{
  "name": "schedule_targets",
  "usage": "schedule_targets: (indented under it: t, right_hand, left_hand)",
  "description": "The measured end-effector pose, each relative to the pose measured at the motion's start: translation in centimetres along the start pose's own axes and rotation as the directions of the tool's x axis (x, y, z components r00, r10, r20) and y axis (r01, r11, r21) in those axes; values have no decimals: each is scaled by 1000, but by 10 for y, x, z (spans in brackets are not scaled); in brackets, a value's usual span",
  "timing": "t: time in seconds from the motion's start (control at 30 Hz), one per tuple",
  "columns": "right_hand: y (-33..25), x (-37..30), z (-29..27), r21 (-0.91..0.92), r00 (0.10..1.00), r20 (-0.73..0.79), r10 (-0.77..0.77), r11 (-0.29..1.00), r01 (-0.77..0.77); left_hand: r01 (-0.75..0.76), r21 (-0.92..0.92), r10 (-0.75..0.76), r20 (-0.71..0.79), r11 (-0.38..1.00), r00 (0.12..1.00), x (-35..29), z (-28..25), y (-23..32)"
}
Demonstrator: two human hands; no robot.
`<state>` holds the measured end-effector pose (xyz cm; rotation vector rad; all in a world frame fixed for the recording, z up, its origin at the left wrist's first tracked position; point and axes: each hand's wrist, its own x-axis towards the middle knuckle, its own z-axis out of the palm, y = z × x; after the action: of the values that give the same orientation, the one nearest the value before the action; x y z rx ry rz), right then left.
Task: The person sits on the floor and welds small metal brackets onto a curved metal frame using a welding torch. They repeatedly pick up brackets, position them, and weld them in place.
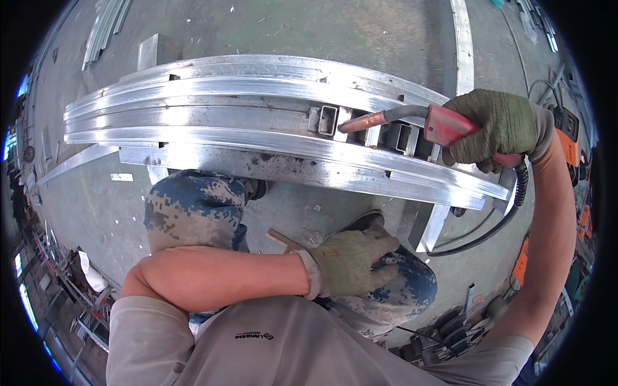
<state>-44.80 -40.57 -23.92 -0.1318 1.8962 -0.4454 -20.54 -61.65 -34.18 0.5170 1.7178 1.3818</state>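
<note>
My right hand (499,125), in a green work glove, is closed round the red handle of a welding torch (445,126). The torch's copper nozzle (363,122) points left, its tip close to a short piece of square tube (327,120) set between long shiny metal profiles (225,136). Another short square tube (403,137) sits in the same gap, below the torch neck. My left hand (354,260), gloved too, lies on my bent right knee with its fingers stretched out and nothing in them.
A black cable (476,243) loops from the torch handle down to the floor. Metal supports (432,228) stand under the profiles. More metal lengths (106,29) lie at the far left. Orange equipment (568,148) stands at the right, and dark discs (454,328) lie at the lower right.
</note>
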Motion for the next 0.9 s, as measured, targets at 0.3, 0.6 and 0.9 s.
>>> schedule_targets:
  t: [0.3, 0.6, 0.9]
  right_hand:
    - [15, 16, -10, -71, 991, 107, -76, 994, 84]
    - [-14, 15, -19, -208, 996, 87, 12, 978, 7]
    - [3, 15, -18, -189, 997, 67, -50, 980, 62]
  left_hand:
    - [109, 57, -113, 69, 992, 991, 1, -4, -1]
    - [77, 46, -79, 54, 996, 995, -2, -1, 1]
    - [52, 17, -54, 161, 998, 986, -6, 2, 0]
